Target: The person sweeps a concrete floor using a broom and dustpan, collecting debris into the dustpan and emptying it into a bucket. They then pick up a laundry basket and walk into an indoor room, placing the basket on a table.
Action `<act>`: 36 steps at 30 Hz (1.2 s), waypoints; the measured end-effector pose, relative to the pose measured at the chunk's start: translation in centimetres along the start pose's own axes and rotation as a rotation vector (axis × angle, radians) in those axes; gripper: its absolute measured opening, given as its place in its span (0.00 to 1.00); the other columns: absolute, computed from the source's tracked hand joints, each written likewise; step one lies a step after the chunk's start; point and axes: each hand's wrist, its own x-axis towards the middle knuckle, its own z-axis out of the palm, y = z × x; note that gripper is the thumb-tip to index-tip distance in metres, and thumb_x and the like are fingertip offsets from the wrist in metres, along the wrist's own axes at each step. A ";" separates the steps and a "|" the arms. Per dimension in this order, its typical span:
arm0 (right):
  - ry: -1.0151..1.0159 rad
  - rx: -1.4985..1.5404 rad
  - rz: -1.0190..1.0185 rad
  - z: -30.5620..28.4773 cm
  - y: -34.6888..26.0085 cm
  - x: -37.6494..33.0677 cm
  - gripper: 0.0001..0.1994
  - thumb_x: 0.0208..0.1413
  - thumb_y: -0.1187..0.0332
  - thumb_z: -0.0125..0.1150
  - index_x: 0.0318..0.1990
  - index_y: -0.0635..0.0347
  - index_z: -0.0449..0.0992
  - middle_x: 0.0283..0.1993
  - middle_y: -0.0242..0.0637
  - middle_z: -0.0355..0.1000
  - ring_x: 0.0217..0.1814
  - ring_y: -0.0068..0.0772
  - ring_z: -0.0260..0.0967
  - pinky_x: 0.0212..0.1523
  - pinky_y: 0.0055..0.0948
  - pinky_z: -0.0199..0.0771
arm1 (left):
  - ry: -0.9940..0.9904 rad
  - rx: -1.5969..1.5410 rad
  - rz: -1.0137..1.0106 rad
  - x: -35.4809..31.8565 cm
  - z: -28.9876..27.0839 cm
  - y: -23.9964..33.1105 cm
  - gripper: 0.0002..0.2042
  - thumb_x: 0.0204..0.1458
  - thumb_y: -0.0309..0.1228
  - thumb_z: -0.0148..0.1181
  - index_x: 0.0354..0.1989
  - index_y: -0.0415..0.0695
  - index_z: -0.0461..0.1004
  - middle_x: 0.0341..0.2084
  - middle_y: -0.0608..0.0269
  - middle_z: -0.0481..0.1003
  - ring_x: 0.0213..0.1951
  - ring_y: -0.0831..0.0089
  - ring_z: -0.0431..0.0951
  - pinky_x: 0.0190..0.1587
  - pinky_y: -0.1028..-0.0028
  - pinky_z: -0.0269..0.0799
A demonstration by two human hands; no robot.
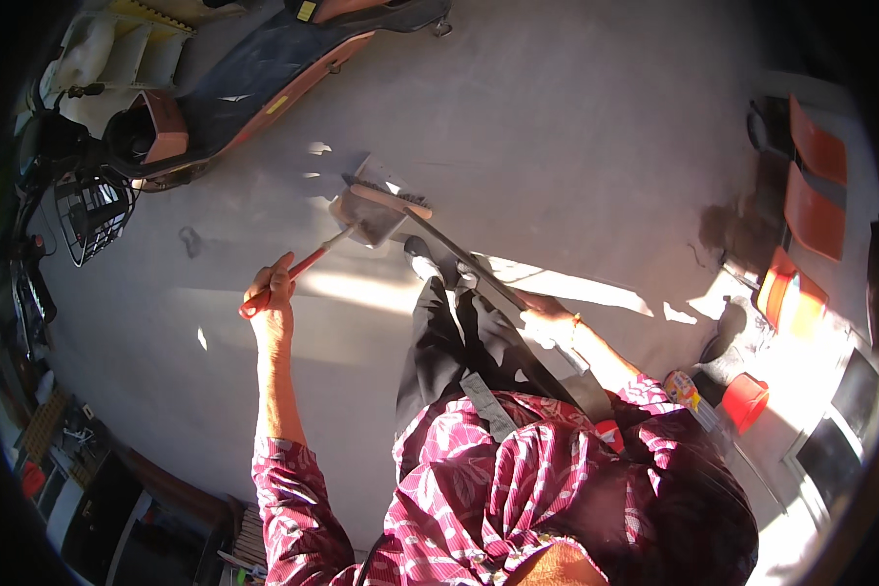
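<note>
My left hand is closed round the red handle of a long-handled dustpan, whose pan lies on the grey floor ahead of my feet. My right hand, in bright sun, grips the dark pole of a broom. The pole slants forward and left to the broom's head, a light wooden bar with dark bristles. That head lies across the dustpan and hides part of it. Whether dirt lies in the pan I cannot tell. My shoes are just behind the pan.
An electric scooter with a wire basket stands at the far left. Orange chairs line the right side, with a red bucket nearer me. Dark furniture fills the near left. Sunlit patches cross the floor.
</note>
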 end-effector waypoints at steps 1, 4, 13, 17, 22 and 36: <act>0.125 -0.136 -0.107 -1.0 0.6 0.7 0.27 0.50 0.73 0.43 0.60 0.44 0.53 0.13 0.27 0.55 0.09 0.17 0.50 0.07 0.20 0.52 | -0.013 -0.086 -0.001 -0.6 -0.6 -0.4 0.12 0.50 0.30 0.46 0.32 0.34 0.72 0.35 0.57 0.73 0.33 0.75 0.71 0.37 0.78 0.69; 0.202 -0.253 -0.108 -3.8 -5.4 0.9 0.22 0.54 0.69 0.41 0.58 0.42 0.55 0.12 0.25 0.51 0.08 0.18 0.47 0.08 0.21 0.50 | 0.060 -0.149 -0.047 -4.3 -3.0 -1.2 0.12 0.49 0.29 0.45 0.33 0.32 0.70 0.40 0.53 0.71 0.39 0.70 0.72 0.43 0.72 0.70; 0.213 -0.177 -0.043 -10.0 -13.4 26.2 0.26 0.51 0.41 0.33 0.34 0.57 0.64 0.22 0.40 0.64 0.19 0.38 0.62 0.17 0.42 0.60 | 0.129 -0.142 -0.140 -9.3 -3.6 -5.5 0.10 0.50 0.29 0.45 0.27 0.32 0.67 0.42 0.50 0.70 0.44 0.65 0.71 0.47 0.68 0.69; 0.406 -1.006 -0.111 4.5 -5.3 19.9 0.35 0.44 0.74 0.49 0.61 0.51 0.44 0.41 0.55 0.68 0.37 0.48 0.70 0.36 0.41 0.70 | 0.224 -0.135 -0.204 -10.1 -3.7 -7.5 0.10 0.52 0.30 0.46 0.30 0.36 0.71 0.41 0.58 0.72 0.38 0.76 0.71 0.42 0.76 0.69; 0.157 -0.553 0.179 5.6 5.7 9.3 0.13 0.56 0.56 0.40 0.46 0.48 0.60 0.20 0.31 0.56 0.16 0.26 0.50 0.17 0.26 0.50 | 0.092 -0.115 -0.123 -8.3 -4.6 -8.0 0.11 0.51 0.32 0.48 0.34 0.36 0.73 0.35 0.60 0.74 0.32 0.78 0.71 0.38 0.79 0.68; 0.295 0.112 -0.356 3.4 9.5 8.3 0.07 0.50 0.71 0.42 0.37 0.57 0.61 0.16 0.30 0.55 0.10 0.21 0.51 0.09 0.20 0.53 | 0.109 -0.388 0.017 -18.8 -19.0 -16.5 0.12 0.51 0.31 0.47 0.25 0.33 0.67 0.41 0.49 0.71 0.42 0.69 0.71 0.47 0.69 0.66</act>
